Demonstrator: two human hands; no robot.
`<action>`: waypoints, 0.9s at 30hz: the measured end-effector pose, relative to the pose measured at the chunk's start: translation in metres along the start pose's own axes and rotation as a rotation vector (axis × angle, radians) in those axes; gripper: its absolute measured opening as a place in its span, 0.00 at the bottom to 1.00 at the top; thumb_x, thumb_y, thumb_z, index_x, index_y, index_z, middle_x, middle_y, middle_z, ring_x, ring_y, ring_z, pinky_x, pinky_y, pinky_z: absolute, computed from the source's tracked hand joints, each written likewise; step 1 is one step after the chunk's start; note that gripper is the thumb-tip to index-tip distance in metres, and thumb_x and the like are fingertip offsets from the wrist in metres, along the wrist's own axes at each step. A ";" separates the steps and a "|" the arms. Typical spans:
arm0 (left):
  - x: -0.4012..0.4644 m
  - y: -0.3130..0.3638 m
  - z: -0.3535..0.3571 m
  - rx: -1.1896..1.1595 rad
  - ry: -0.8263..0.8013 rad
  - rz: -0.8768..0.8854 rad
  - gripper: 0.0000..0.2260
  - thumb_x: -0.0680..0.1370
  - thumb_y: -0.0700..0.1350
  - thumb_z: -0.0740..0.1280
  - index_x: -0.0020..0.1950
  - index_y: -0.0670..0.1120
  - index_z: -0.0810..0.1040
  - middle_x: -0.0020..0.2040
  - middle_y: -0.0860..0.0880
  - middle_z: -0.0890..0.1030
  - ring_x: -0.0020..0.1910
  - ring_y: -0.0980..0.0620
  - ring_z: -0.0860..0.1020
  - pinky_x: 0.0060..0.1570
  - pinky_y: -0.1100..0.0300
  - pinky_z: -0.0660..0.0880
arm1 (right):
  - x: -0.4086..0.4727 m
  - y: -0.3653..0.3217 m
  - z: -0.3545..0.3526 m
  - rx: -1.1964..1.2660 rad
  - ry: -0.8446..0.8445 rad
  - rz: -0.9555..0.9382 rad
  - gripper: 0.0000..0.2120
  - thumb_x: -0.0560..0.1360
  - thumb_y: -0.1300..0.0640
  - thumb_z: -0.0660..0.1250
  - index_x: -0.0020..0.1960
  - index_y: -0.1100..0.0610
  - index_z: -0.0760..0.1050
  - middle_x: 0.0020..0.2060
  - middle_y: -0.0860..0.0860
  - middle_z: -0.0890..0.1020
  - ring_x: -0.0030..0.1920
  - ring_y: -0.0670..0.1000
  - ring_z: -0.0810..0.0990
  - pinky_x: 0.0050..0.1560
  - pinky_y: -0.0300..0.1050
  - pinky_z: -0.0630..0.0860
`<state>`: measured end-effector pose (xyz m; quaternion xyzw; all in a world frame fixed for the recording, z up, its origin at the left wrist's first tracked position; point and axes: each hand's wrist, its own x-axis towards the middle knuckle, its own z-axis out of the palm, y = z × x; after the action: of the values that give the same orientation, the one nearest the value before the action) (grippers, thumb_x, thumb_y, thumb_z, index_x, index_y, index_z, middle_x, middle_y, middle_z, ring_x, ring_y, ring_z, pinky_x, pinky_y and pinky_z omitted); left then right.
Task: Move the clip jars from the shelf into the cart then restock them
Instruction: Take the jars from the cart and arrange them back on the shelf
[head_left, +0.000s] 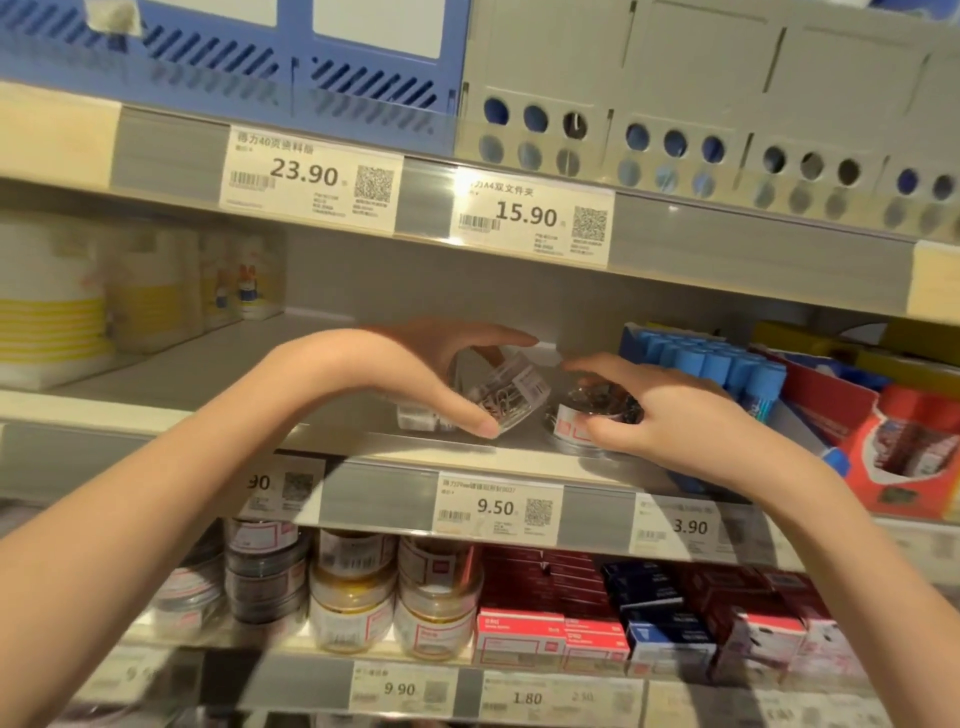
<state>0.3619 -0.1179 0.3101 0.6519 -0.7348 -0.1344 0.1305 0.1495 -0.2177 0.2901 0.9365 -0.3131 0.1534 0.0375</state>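
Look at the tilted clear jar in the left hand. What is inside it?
The tilted jar, gripped by the left hand, holds silver paper clips, visible through its clear wall. The fingers and the label cover part of it, so how full it is cannot be told.

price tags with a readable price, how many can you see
7: 23.90 and 15.90 on the top rail; 9.50, 3.90 and a partly hidden one on the middle rail; 9.90 and 1.80 lowest. Blurred ones may exist.

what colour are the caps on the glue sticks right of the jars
Light blue caps on the upright glue sticks, seen in the head view.
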 end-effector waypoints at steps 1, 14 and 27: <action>-0.003 0.000 0.002 -0.031 0.010 -0.041 0.26 0.74 0.55 0.67 0.61 0.68 0.52 0.55 0.72 0.60 0.64 0.65 0.64 0.57 0.72 0.63 | 0.001 -0.001 0.000 0.000 -0.005 -0.008 0.25 0.75 0.40 0.59 0.70 0.34 0.57 0.53 0.47 0.79 0.37 0.38 0.75 0.32 0.32 0.69; -0.022 -0.037 0.006 -0.203 0.253 -0.056 0.29 0.62 0.69 0.64 0.62 0.64 0.67 0.54 0.60 0.76 0.48 0.66 0.77 0.45 0.72 0.73 | 0.001 -0.002 -0.003 0.056 -0.029 -0.046 0.19 0.76 0.44 0.61 0.66 0.39 0.68 0.54 0.40 0.76 0.48 0.41 0.73 0.40 0.31 0.69; -0.032 -0.057 0.006 -0.174 0.232 -0.102 0.30 0.59 0.74 0.67 0.59 0.70 0.68 0.60 0.66 0.72 0.58 0.71 0.72 0.59 0.70 0.68 | 0.007 -0.004 -0.013 0.029 -0.145 -0.006 0.31 0.68 0.38 0.71 0.68 0.39 0.65 0.63 0.45 0.72 0.60 0.48 0.72 0.60 0.45 0.71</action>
<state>0.4160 -0.0923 0.2827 0.6857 -0.6663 -0.1279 0.2636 0.1535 -0.2161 0.3050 0.9465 -0.3100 0.0896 0.0018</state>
